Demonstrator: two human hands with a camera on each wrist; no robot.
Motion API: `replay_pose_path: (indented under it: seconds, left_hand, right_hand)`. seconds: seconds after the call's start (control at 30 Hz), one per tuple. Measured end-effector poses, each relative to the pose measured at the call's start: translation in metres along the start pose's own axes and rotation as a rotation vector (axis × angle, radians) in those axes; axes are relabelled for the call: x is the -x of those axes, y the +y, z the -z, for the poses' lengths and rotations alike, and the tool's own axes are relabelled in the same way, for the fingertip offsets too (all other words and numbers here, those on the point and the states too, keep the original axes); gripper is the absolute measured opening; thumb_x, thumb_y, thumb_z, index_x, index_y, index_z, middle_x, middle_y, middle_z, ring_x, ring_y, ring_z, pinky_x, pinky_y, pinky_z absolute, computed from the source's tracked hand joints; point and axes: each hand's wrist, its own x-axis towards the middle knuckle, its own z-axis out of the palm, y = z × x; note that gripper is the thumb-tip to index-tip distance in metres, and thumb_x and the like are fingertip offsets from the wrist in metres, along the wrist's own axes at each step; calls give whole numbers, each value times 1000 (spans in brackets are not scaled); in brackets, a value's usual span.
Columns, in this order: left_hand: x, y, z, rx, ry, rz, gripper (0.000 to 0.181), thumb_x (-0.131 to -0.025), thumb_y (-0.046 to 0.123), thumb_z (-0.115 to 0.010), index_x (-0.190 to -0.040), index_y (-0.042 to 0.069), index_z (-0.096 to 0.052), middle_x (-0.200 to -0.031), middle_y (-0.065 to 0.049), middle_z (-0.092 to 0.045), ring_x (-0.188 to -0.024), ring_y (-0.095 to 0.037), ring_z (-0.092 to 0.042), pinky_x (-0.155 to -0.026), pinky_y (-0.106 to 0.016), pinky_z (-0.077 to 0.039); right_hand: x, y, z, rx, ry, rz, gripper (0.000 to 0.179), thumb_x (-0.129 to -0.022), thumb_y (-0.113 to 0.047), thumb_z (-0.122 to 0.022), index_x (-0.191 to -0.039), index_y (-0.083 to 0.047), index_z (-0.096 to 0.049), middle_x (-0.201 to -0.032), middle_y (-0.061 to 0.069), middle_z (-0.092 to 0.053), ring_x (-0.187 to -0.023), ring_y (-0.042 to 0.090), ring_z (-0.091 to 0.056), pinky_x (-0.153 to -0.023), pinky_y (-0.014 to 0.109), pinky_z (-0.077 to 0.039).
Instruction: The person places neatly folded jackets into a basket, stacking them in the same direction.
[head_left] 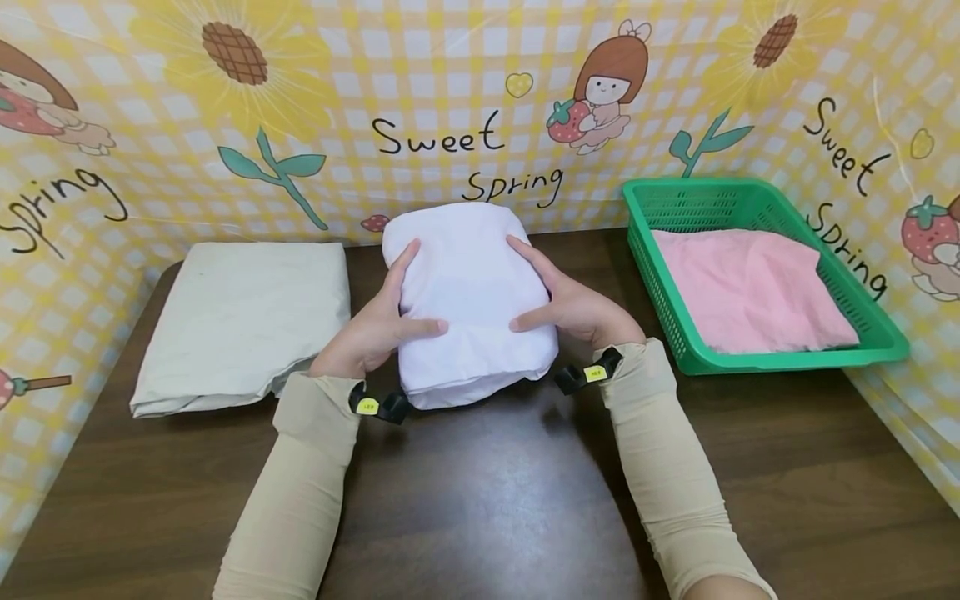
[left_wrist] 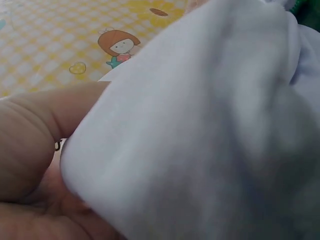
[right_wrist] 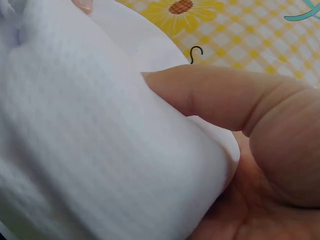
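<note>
A thick, white folded cloth (head_left: 472, 292) is between my two hands at the middle back of the table in the head view. My left hand (head_left: 375, 329) grips its left side, thumb lying on top. On the opposite side my right hand (head_left: 581, 308) holds it the same way. In the left wrist view the white cloth (left_wrist: 160, 130) fills most of the picture, with the thumb (left_wrist: 75, 107) against its edge. The right wrist view shows the thumb (right_wrist: 210, 95) pressed on the cloth (right_wrist: 110, 120). Fingers beneath the cloth are mostly hidden.
A folded off-white cloth (head_left: 247, 317) lies on the brown table (head_left: 487, 500) to the left, close to my left wrist. At the right stands a green basket (head_left: 795, 361) with a pink cloth (head_left: 750, 287) inside. A yellow checked sheet (head_left: 420, 75) walls the back and sides.
</note>
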Motion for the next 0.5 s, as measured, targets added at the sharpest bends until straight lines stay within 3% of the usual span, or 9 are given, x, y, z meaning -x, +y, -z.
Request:
replay_pose_path:
  seconds: [0.27,0.5]
  left_hand:
    - [5,8,-7,37,-33,-77,120,-84,-14,-72,-161,45,-1,-167,1,14,-149,-23,-9,-122,-45,-14]
    - [10,14,-14,90,-77,-166,120,-85,-17,-67,-161,45,1,-166,2,14,-147,-21,-20,-120,-43,-23]
  right_hand:
    - [8,-7,9,47,39,49,111,-78,9,-79,-157,-47,-25,-164,-4,-10,-141,28,-25,-108,52,-38]
    - [18,-14,16,56,52,85,110,-79,9,-78,-157,-48,-26,-162,-3,-14,-139,30,-29,-106,51,-40]
